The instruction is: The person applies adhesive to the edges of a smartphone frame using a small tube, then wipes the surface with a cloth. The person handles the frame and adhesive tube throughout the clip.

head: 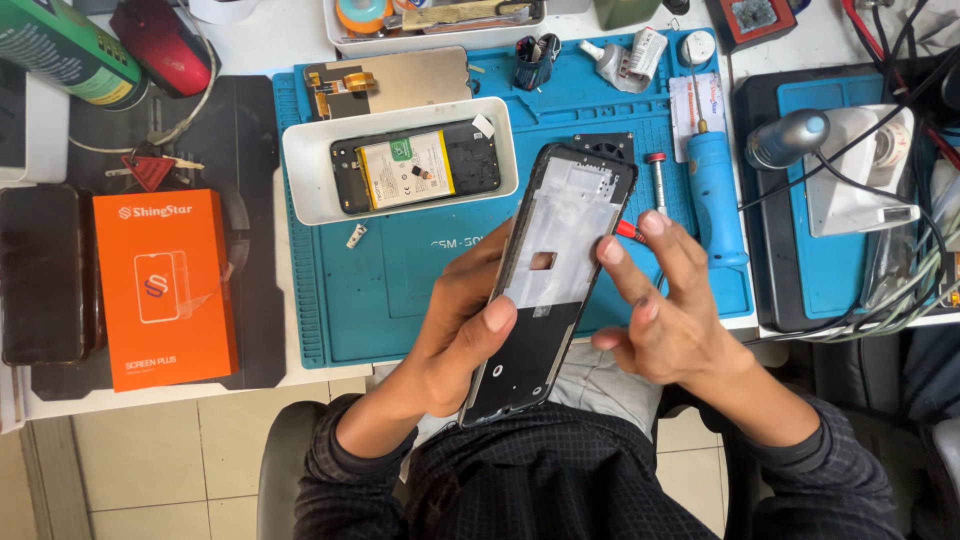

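Note:
My left hand grips a black phone frame by its left edge, thumb across the lower face, holding it tilted above the blue work mat. The frame shows a pale inner plate with a small square hole. My right hand is beside the frame's right edge, fingers spread, and a fingertip touches the edge. A thin red-tipped tool shows by its fingertips; whether the hand holds it I cannot tell.
A white tray on the mat holds an opened phone with its battery. A screen panel lies behind it. A blue electric screwdriver, an orange box, a dark phone and tangled cables surround the mat.

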